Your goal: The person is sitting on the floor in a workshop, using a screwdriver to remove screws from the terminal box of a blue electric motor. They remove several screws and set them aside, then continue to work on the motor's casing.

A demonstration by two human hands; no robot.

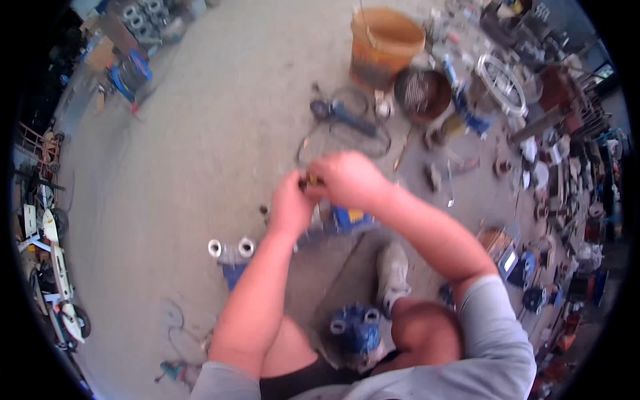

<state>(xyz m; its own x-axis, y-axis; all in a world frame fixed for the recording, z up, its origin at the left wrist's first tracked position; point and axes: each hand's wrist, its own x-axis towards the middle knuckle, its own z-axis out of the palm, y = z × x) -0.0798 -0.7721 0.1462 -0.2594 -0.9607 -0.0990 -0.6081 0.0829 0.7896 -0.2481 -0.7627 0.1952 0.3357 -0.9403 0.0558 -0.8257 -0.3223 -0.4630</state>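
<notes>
My left hand (291, 208) and my right hand (348, 179) meet in front of me above the floor, both closed. Between their fingertips they pinch a small dark and yellowish part (311, 182); blur and the fingers hide most of it. Below and just beyond my wrists lies a blue piece with a yellow patch (352, 217), partly covered by my right hand and forearm. Left of my left forearm stands a blue casting with two round silver openings (231, 255). Another blue casting (360, 328) rests on the floor between my legs.
Ahead lies a corded power tool (343, 118), its cable looped on the concrete floor. An orange bucket (387, 43) and a dark round basket (423, 95) stand beyond it. Metal parts crowd the right side. A blue reel (131, 73) sits far left; a teal tool (179, 371) lies near left.
</notes>
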